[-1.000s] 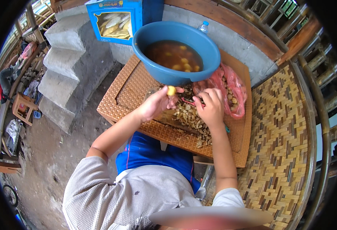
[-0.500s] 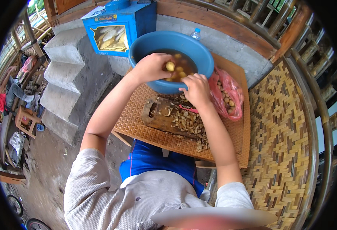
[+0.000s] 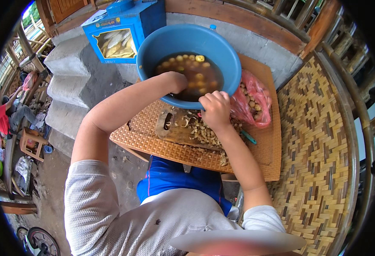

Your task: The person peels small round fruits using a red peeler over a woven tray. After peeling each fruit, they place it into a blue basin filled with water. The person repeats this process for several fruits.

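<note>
A large blue basin stands on the woven table, tipped a little toward me. Brownish water in it covers many small, round, yellowish peeled potatoes. My left hand reaches over the near left rim into the basin; its fingers are hidden in the water. With its fingers curled over the near right rim, my right hand grips the basin. Below the basin lies a wooden board strewn with peelings. A teal handle shows beside my right forearm.
A pink plastic bag of brown unpeeled potatoes sits right of the basin on the woven table. Behind are a blue box with a window and a bottle's blue cap. Concrete steps rise left; a person sits farther off.
My left hand, earlier holding a yellow potato above the water, has lowered into the basin. My right hand has closed over the rim. The teal handle has come into view.
</note>
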`<action>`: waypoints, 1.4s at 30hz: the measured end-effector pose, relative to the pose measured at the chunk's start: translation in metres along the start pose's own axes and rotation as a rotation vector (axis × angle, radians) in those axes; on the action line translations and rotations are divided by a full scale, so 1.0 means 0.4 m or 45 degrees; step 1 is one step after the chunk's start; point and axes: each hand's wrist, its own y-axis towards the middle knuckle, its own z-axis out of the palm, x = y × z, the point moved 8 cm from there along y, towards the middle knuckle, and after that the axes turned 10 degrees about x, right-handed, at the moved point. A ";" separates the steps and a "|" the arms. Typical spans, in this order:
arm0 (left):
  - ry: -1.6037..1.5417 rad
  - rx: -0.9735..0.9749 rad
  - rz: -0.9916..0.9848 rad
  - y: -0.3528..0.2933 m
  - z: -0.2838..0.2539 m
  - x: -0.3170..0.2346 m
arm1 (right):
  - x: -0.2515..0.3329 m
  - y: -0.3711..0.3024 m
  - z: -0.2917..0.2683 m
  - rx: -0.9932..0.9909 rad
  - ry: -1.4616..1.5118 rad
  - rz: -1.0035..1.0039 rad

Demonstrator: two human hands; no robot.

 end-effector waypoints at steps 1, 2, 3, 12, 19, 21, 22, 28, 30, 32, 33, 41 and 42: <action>-0.036 -0.022 -0.026 -0.008 0.000 -0.005 | 0.004 -0.006 -0.001 -0.012 0.017 -0.010; -0.073 -0.039 -0.048 -0.017 0.000 -0.009 | 0.006 -0.011 -0.003 -0.024 0.031 -0.015; -0.073 -0.041 -0.004 -0.025 0.000 -0.020 | 0.010 -0.016 -0.005 -0.038 0.044 -0.016; -0.304 -0.315 0.253 -0.102 -0.046 -0.081 | 0.032 -0.035 -0.009 -0.126 0.006 -0.015; -0.292 -0.296 0.245 -0.095 -0.025 -0.078 | 0.038 -0.039 -0.011 -0.140 -0.011 -0.015; -0.267 -0.298 0.196 -0.089 -0.008 -0.070 | 0.040 -0.040 -0.004 -0.119 -0.020 -0.016; -0.278 -0.317 0.165 -0.088 -0.003 -0.065 | 0.042 -0.042 -0.003 -0.125 -0.019 -0.027; -0.200 -0.218 0.012 -0.069 0.008 -0.034 | 0.034 -0.043 0.007 -0.081 -0.004 -0.009; -0.184 -0.189 -0.074 -0.065 0.008 -0.023 | 0.031 -0.043 0.004 -0.089 0.016 0.005; -0.200 -0.201 -0.104 -0.064 0.004 -0.018 | 0.034 -0.042 0.000 -0.110 0.014 -0.003; -0.215 -0.194 -0.087 -0.062 0.006 -0.021 | 0.035 -0.041 -0.003 -0.124 0.012 -0.003; -0.197 -0.145 0.043 -0.057 0.016 -0.032 | 0.038 -0.036 -0.009 -0.144 0.001 -0.009; -0.228 -0.218 0.043 -0.061 0.002 -0.027 | 0.035 -0.035 -0.006 -0.126 0.011 0.000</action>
